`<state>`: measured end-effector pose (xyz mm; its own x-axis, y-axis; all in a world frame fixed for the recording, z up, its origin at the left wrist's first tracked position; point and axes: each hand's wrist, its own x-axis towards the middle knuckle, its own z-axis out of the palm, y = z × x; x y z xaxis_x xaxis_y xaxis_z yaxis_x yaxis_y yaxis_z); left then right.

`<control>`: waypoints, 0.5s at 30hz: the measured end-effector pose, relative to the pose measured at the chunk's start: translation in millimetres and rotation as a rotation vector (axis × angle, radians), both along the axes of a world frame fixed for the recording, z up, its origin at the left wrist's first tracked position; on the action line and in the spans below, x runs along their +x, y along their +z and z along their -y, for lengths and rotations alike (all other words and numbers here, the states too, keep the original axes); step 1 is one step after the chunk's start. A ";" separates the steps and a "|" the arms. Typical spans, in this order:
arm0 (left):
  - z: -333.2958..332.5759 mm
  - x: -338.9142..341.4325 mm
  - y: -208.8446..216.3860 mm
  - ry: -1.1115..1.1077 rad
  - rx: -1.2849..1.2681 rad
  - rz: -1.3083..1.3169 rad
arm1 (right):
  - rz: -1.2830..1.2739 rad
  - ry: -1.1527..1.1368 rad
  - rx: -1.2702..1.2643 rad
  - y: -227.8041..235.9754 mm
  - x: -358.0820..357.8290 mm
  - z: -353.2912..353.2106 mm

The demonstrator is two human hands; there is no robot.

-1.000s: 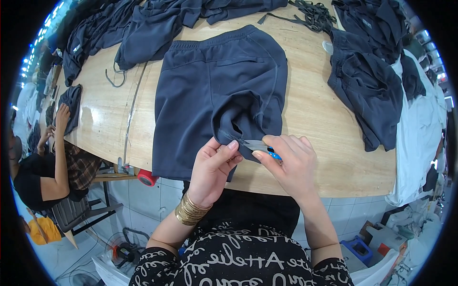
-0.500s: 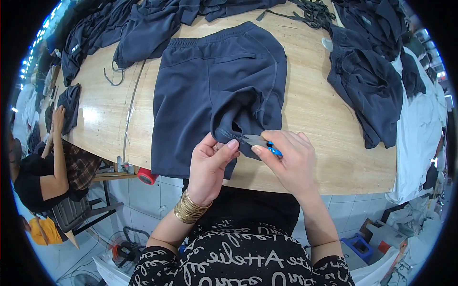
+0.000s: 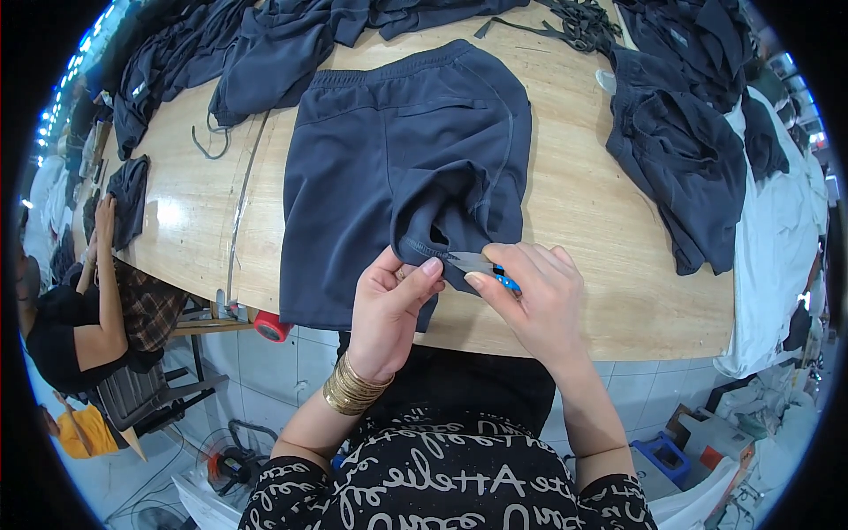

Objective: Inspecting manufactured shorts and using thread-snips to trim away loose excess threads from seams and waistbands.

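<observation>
From the left: a co-worker has a hand on a dark garment near the counter's left edge; our dark shorts lie on the counter in front of us, waistband away, one leg opening bunched toward us; over the last half second the shorts and both hands have barely moved, so we judge the same hem spot is still being worked; left grip pinches the hem between thumb and fingers; snips with a blue handle sit just right of that pinch, blades pointing left, tips at the hem; we can't tell if they're cutting; right grip is wrapped around the snips, so the hem lies left of it, past the blades; farther right, well apart, more dark garments and white fabric.
</observation>
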<state>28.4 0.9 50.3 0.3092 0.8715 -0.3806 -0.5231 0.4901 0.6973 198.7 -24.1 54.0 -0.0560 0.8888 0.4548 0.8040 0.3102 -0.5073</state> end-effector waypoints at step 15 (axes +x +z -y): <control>-1.5 -1.9 -0.8 0.000 -0.005 -0.002 | -0.110 -0.017 -0.074 3.0 -1.1 2.3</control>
<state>26.4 2.4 49.5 0.3084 0.8695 -0.3859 -0.5217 0.4938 0.6957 197.6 -26.4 57.0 0.0057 0.9206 0.3905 0.7467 0.2558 -0.6140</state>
